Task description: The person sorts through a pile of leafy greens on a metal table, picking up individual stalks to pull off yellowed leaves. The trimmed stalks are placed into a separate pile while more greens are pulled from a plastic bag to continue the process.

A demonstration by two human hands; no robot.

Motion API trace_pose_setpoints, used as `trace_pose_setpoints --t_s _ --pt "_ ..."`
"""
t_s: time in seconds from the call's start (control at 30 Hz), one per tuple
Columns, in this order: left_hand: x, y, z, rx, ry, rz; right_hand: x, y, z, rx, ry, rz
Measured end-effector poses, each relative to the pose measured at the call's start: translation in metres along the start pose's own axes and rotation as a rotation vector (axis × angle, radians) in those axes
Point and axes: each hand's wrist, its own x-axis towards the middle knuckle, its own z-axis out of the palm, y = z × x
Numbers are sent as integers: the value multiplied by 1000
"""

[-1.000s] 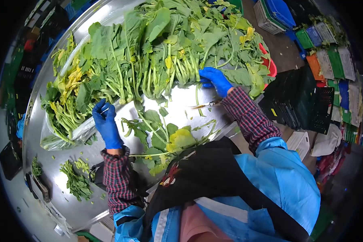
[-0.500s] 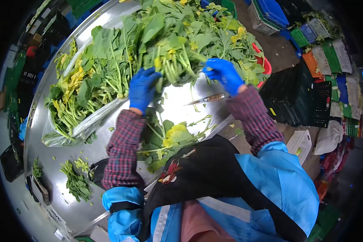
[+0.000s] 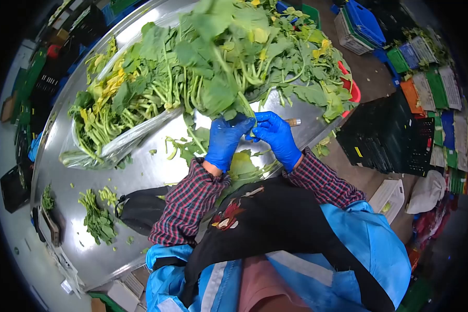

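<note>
In blue gloves, my left hand [image 3: 224,142] and my right hand [image 3: 279,136] are close together in front of my apron. Both are closed on the lower end of a green leafy stem [image 3: 245,105], whose leaves reach up over the big heap of greens [image 3: 307,67]. Just right of my right hand, the wooden handle of a knife [image 3: 294,122] shows; its blade is hidden. More greens with yellow leaves lie in a clear plastic bag [image 3: 125,148] on the left. Loose leaves [image 3: 242,166] lie below my hands.
The metal table [image 3: 156,174] has a raised rim. A small bunch of greens [image 3: 98,221] lies at its lower left. Beyond the right edge are a red tub [image 3: 354,92], stacked black crates [image 3: 377,132] and a white box [image 3: 387,200].
My hands have come together and now hold a leafy stem. My right hand has moved down and left, my left hand down and right. The knife is now mostly hidden.
</note>
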Motion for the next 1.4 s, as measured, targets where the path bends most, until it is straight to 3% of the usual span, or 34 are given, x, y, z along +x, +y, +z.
trace_pose_setpoints --t_s 0.07,0.13,0.17,0.23,0.27,0.3,0.37,0.53,0.63,0.7,0.77,0.83,0.9,0.97,1.03,1.07,1.13,1.27,1.4 --pt "-4 -12 -9 1 46 26 1 1 4 -58 16 -28" --pt "-7 -18 -17 -9 106 112 10 -9 -1 -533 -46 -212" --pt "-9 -21 -20 -8 115 113 13 -8 0 -434 61 -216" --pt "-17 -17 -19 145 56 227 16 -39 17 -522 111 -136" --pt "-12 -39 -33 483 51 374 19 -35 18 -521 107 -135" --pt "-14 -34 -28 483 51 375 22 -29 20 -530 15 -143" --pt "-21 -25 -18 131 66 204 25 -19 21 -541 -77 -151" --pt "-22 -26 -23 -92 131 67 29 -8 25 -501 -12 -90" --pt "-14 -44 -37 -24 225 -37 18 -4 23 -494 1 -45" --pt "-12 -52 -44 0 209 1 5 -1 17 -554 -133 -92" --pt "-18 -55 -37 -142 216 110 -7 -1 12 -599 -138 -128" --pt "-20 -38 -36 -263 232 62 -21 -13 2 -541 -288 91" --pt "-17 -37 -44 -45 244 271 -15 -14 -46 -206 -41 104" --pt "-19 -38 -46 19 223 257 16 -37 -108 -168 234 164" --pt "-21 -32 -39 56 180 196 36 -75 -119 -590 504 485" --pt "-20 -30 -35 52 170 207 40 -80 -118 -594 511 471" --pt "-24 -30 -28 42 120 100 46 -80 -102 -650 214 359" --pt "-21 -42 -22 129 58 122 59 -63 -33 -563 -180 218" --pt "-26 -30 -24 409 -5 144 72 -31 -8 -399 -293 276"
